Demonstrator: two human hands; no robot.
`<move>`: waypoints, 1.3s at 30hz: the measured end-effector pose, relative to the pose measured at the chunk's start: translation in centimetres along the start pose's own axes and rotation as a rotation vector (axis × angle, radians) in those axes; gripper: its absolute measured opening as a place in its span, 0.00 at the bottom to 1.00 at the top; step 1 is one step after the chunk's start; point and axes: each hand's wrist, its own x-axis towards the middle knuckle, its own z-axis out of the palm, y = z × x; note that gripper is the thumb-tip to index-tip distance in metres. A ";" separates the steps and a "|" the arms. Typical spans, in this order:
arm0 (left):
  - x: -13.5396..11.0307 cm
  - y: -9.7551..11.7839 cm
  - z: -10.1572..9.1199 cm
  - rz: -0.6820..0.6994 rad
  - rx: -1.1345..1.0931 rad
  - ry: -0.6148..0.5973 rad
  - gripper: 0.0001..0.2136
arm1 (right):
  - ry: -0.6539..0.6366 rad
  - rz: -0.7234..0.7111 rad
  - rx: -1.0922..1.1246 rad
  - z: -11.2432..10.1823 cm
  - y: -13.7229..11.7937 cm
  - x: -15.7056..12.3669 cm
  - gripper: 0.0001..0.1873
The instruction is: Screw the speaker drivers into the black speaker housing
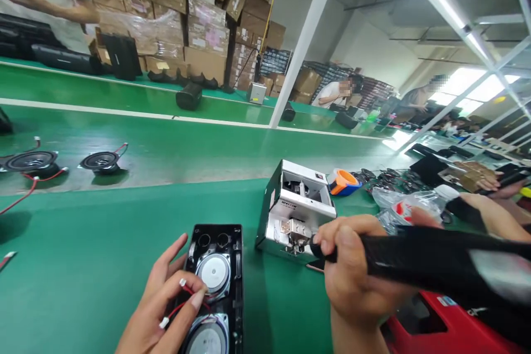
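Head view: our left hand (160,310) pinches red wire (182,303) on speaker housing (219,282); our right hand (352,276) clamps electric screwdriver (415,257), tip at screw feeder (296,213), right of housing.

A factory assembly floor, this: long green conveyor belt (166,144) carrying loose speaker drivers (102,161), stacked cardboard cartons (166,16) along the wall, other workers (336,93) seated down the line, probably electronics, though the far end blurs out.

two loose speakers (31,161) (100,161) on belt, two speakers (213,272) (207,336) in housing (237,265), two hands (160,310) (352,271)
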 end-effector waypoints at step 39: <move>-0.6 1.3 -0.2 -0.055 -0.084 -0.053 0.17 | -0.203 0.504 0.307 -2.4 -2.9 -0.7 0.14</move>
